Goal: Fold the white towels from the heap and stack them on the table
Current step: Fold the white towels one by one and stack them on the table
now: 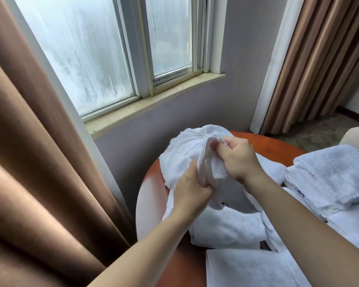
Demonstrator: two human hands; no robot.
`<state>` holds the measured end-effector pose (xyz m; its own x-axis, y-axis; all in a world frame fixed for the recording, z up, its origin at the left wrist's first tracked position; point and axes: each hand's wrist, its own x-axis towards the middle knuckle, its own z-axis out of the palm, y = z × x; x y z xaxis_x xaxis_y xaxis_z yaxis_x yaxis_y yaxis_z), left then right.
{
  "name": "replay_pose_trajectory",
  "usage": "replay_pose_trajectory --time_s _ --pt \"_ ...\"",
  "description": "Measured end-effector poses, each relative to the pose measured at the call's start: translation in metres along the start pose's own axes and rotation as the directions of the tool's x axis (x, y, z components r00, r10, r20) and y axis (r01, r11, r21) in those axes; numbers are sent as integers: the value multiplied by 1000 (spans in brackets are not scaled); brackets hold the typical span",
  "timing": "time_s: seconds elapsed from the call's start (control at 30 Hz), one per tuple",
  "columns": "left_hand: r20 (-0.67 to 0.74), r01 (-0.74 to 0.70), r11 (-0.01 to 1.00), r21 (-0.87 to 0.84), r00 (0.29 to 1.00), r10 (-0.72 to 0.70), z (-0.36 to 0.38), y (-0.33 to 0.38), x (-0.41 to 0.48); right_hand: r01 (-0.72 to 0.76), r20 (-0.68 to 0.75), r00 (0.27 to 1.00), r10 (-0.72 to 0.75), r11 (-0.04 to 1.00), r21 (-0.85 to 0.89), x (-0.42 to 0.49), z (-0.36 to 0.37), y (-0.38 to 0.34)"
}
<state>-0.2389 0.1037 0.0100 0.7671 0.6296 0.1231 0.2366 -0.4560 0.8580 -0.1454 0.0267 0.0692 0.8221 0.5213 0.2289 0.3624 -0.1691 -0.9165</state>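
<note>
A crumpled white towel (187, 150) is lifted over the round orange table (151, 183). My left hand (190, 189) grips its lower bunched part. Just above, my right hand (236, 156) pinches the gathered upper edge of the same towel. More loose white towels (226, 226) lie in a heap below my hands. A folded towel (245, 268) lies flat at the near edge. Further folded white towels (332, 172) are stacked at the right, one with a blue mark.
Brown curtains (39, 162) hang close on the left and at the back right (319, 65). A window with a stone sill (153, 102) is straight ahead. A beige seat edge (356, 135) shows at the far right.
</note>
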Motion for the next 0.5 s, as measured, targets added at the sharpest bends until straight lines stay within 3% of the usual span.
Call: replay_pose_trajectory --time_s 0.2,0.37,0.5 --pt "-16 -53 998 32 998 53 13 8 -5 -133 -17 990 139 973 186 3 -12 -5" --pt "-73 -186 981 56 979 190 24 10 -11 -216 9 974 227 916 339 7 -23 -2" --pt "-31 -122 971 208 991 132 31 9 -5 -232 23 970 242 891 391 7 -26 1"
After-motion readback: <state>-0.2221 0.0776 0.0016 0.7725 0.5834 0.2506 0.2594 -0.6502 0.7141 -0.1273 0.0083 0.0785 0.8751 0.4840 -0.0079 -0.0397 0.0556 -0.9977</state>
